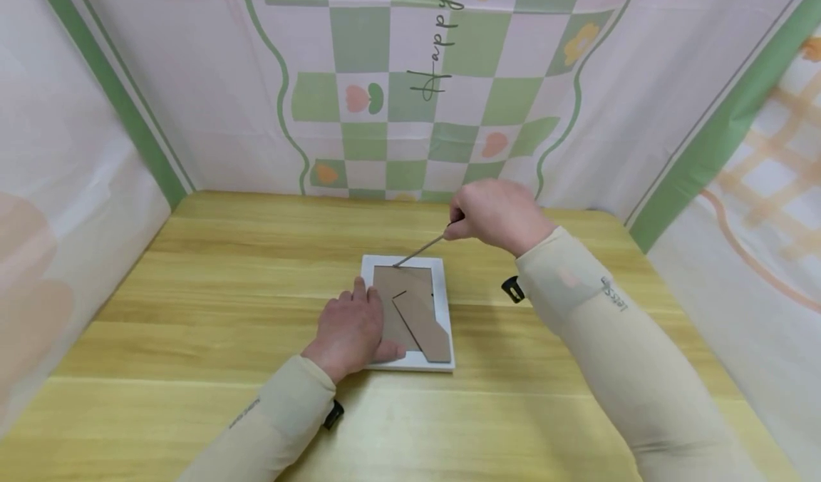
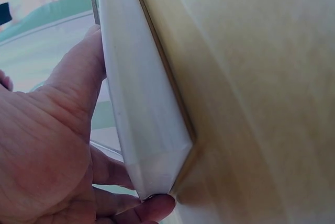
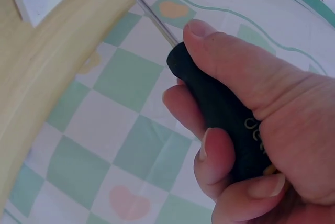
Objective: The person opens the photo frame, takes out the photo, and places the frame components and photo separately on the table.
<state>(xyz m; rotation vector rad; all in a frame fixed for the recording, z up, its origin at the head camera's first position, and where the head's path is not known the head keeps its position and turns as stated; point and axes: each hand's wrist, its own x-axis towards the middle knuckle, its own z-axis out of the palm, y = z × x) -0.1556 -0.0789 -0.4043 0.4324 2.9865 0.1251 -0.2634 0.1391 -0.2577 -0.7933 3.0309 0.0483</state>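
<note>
A white picture frame lies face down on the wooden table, its brown backing board with folded stand leg facing up. My left hand holds the frame's left side. In the left wrist view, the thumb lies along the frame while fingertips curl at its corner. My right hand grips a screwdriver by its black handle, thumb along the handle near the shaft. The slanted shaft's tip meets the top edge of the backing board, where it borders the white frame.
The wooden table extends on all sides of the frame. Behind it hangs a curtain with green checks and lettering, and more printed cloth closes off both sides. A black strap buckle sticks out at the right sleeve.
</note>
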